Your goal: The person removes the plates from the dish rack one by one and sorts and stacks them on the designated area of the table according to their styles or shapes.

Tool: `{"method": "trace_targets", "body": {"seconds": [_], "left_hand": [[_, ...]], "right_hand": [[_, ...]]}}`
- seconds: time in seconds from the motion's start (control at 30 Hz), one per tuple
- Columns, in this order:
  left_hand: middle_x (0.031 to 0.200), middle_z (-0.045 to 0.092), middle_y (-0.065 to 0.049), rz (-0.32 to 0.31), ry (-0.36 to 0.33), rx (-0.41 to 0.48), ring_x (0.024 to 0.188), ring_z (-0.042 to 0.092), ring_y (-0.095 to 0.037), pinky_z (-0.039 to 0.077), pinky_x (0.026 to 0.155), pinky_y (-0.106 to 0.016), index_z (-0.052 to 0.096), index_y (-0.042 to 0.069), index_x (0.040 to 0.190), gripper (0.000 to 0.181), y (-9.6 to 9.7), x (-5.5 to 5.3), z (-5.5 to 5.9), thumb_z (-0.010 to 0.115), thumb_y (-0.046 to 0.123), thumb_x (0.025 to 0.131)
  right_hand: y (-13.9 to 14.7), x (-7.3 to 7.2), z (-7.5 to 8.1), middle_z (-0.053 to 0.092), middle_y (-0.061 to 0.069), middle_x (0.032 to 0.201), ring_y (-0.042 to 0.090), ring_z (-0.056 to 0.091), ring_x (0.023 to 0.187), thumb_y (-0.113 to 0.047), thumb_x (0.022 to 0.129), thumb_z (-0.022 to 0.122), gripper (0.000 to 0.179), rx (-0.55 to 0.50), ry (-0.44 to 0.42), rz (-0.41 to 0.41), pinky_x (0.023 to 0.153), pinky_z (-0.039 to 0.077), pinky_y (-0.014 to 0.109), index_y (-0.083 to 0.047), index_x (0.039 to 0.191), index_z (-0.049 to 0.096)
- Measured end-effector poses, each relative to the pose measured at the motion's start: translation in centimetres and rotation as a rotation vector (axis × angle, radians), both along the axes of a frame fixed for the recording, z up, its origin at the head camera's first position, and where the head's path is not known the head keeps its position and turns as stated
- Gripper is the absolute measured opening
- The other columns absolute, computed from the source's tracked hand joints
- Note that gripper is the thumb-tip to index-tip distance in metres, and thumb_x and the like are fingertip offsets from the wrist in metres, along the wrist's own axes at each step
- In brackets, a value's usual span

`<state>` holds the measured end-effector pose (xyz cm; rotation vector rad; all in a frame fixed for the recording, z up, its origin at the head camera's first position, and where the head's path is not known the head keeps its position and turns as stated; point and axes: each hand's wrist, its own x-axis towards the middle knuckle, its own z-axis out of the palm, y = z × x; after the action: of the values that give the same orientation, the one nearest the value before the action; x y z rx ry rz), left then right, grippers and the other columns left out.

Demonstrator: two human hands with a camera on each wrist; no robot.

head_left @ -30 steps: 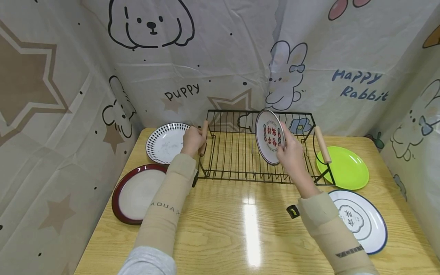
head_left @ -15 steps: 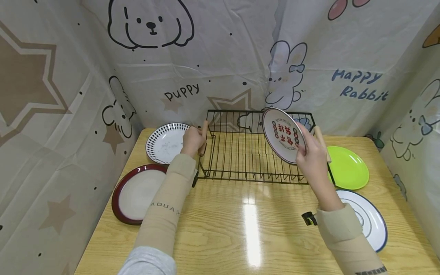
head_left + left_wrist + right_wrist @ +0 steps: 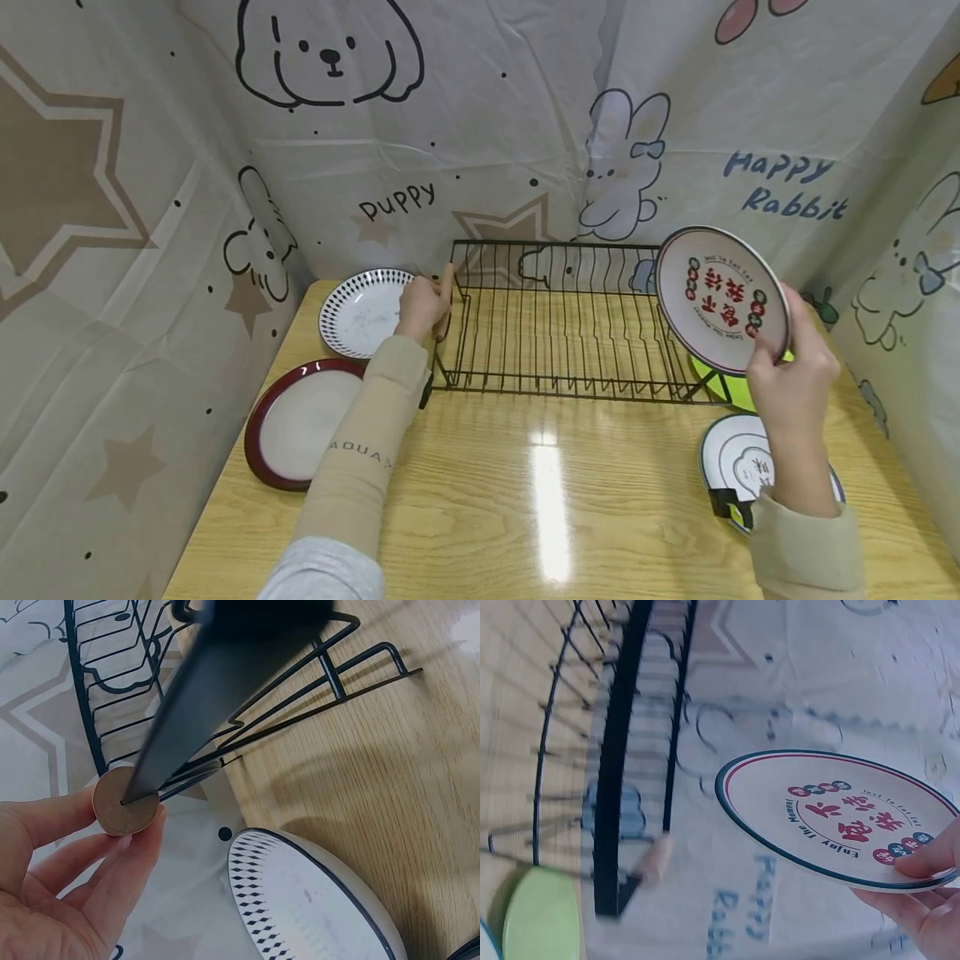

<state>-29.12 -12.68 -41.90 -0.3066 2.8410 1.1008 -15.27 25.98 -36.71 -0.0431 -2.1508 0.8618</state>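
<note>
My left hand grips the wooden handle at the left end of a black wire dish rack. In the left wrist view, thumb and fingers curl round the handle's round end. On the other side, my right hand pinches the rim of a white plate with red characters and a dark rim. That plate is tilted up, raised above the rack's right end, its printed face toward the head camera. The right wrist view shows the thumb on the plate's face and fingers behind it. No plate stands in the rack.
A diamond-patterned plate and a maroon-rimmed plate lie left of the rack. To its right are a lime-green plate, partly covered, and a blue-rimmed white plate under the right wrist. Printed cloth closes off the back and sides.
My right hand has carried the red-character plate rightward from over the middle-right of the rack to beyond its right end, turning its face more toward the head camera. The left hand stays put.
</note>
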Motion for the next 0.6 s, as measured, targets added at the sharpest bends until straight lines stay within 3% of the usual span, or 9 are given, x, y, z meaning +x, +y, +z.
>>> {"method": "trace_targets", "body": {"seconds": [0.1, 0.2, 0.47, 0.6], "left_hand": [[0.084, 0.066, -0.016, 0.002, 0.003, 0.000, 0.075, 0.062, -0.030, 0.051, 0.071, -0.041, 0.071, -0.001, 0.087, 0.025, 0.0, 0.1, 0.1, 0.056, 0.019, 0.091], [0.080, 0.067, -0.015, 0.005, 0.003, 0.000, 0.072, 0.062, -0.030, 0.051, 0.069, -0.041, 0.072, -0.002, 0.085, 0.034, 0.0, 0.1, 0.1, 0.051, 0.024, 0.094], [0.094, 0.065, -0.017, 0.003, -0.012, 0.004, 0.083, 0.061, -0.030, 0.050, 0.078, -0.043, 0.070, -0.001, 0.095, 0.018, 0.1, 0.1, 0.2, 0.059, 0.013, 0.089], [0.085, 0.067, -0.017, 0.015, -0.012, 0.007, 0.076, 0.062, -0.031, 0.050, 0.078, -0.044, 0.070, -0.001, 0.089, 0.029, 0.1, 0.1, 0.2, 0.053, 0.021, 0.093]], "right_hand": [[1.4, 0.8, 0.1, 0.061, 0.004, 0.119, 0.001, 0.056, 0.104, 0.015, 0.078, 0.053, 0.059, -0.036, 0.007, -0.099, 0.079, 0.044, 0.008, -0.017, 0.127, 0.055], [2.7, 1.6, 0.1, 0.060, 0.000, 0.121, -0.011, 0.051, 0.102, 0.013, 0.079, 0.051, 0.059, -0.078, -0.008, -0.187, 0.086, 0.044, 0.014, -0.021, 0.127, 0.055], [5.7, 3.6, -0.6, 0.059, 0.000, 0.120, -0.002, 0.056, 0.100, 0.012, 0.080, 0.045, 0.060, -0.229, -0.022, -0.292, 0.084, 0.046, 0.015, -0.027, 0.126, 0.054], [6.6, 4.5, -1.2, 0.055, 0.003, 0.126, 0.003, 0.054, 0.106, 0.008, 0.083, 0.043, 0.061, -0.412, -0.116, -0.341, 0.085, 0.045, 0.014, -0.027, 0.133, 0.046]]}}
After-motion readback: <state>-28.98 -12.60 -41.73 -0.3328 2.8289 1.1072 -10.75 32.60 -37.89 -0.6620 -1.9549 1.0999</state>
